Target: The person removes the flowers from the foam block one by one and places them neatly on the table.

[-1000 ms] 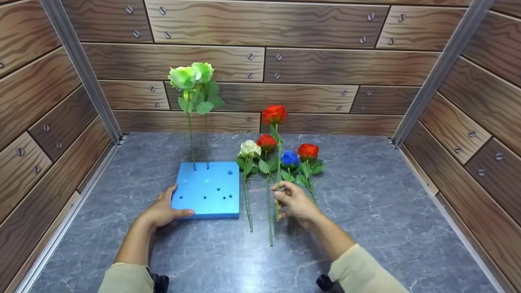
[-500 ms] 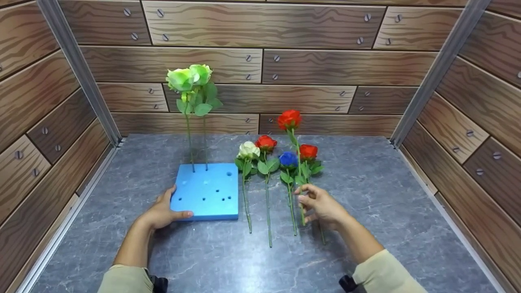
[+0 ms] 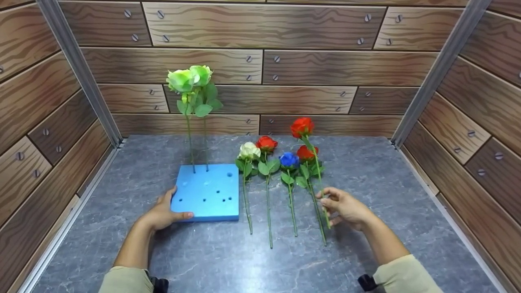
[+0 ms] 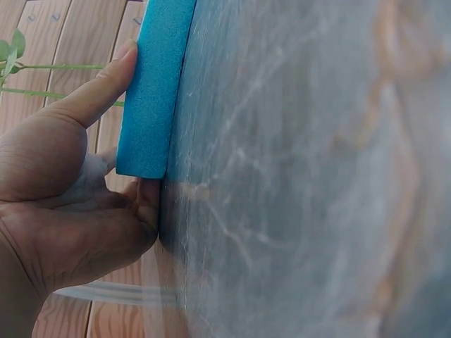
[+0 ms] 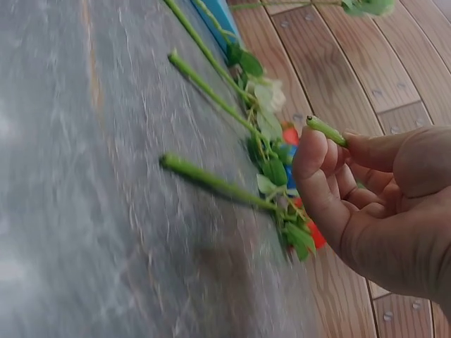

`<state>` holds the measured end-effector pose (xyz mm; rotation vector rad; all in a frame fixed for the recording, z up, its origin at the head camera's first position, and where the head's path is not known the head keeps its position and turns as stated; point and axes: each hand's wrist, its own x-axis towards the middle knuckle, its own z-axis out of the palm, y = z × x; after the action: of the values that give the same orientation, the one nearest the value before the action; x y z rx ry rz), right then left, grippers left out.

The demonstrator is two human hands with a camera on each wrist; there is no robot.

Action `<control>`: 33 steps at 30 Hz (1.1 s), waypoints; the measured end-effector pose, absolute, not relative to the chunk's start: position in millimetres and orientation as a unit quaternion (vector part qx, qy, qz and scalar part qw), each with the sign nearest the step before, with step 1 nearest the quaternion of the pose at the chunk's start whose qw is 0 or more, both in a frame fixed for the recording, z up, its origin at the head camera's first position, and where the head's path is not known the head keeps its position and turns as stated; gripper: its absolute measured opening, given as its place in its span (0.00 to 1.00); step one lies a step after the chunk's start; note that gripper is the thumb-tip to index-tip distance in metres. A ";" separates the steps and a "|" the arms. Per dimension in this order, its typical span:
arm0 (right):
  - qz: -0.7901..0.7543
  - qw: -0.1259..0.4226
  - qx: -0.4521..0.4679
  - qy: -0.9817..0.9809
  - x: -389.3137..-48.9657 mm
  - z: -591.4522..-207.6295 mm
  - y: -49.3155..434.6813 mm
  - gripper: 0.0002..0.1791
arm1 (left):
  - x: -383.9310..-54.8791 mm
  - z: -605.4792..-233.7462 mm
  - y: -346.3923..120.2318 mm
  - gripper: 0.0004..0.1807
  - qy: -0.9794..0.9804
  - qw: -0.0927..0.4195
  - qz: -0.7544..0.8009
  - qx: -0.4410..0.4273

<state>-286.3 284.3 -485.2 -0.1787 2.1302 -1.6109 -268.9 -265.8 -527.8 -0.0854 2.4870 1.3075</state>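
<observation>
My right hand (image 3: 348,209) pinches the lower stem of an artificial red rose (image 3: 302,127), which it holds up off the table, bloom leaning left and away. In the right wrist view the cut stem end (image 5: 326,131) pokes out between thumb and finger. My left hand (image 3: 160,211) grips the near left corner of a blue foam block (image 3: 211,183), thumb along the front edge, fingers at the left side. Two green roses (image 3: 182,80) stand upright in holes at the block's back. Several other holes show in its top.
Right of the block lie a white rose (image 3: 249,150), a red rose (image 3: 266,143), a blue rose (image 3: 289,159) and another red rose (image 3: 305,153), stems toward me. Wood-patterned walls (image 3: 309,65) enclose the grey marbled table (image 3: 252,264) at the back and sides.
My right hand has carried the red rose rightward, past the blue rose and over to the rightmost red one; its bloom is lower and tilts more left. My left hand stays on the block.
</observation>
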 end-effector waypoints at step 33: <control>-0.514 0.219 0.007 0.829 -276.0 -503.6 368.0 0.26 | -268.2 -528.6 -266.1 0.72 0.874 0.165 0.457 -0.030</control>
<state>-276.0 368.0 -503.6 0.0200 2.2936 -1.4231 -268.2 -266.1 -528.6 -0.0846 2.4895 1.3013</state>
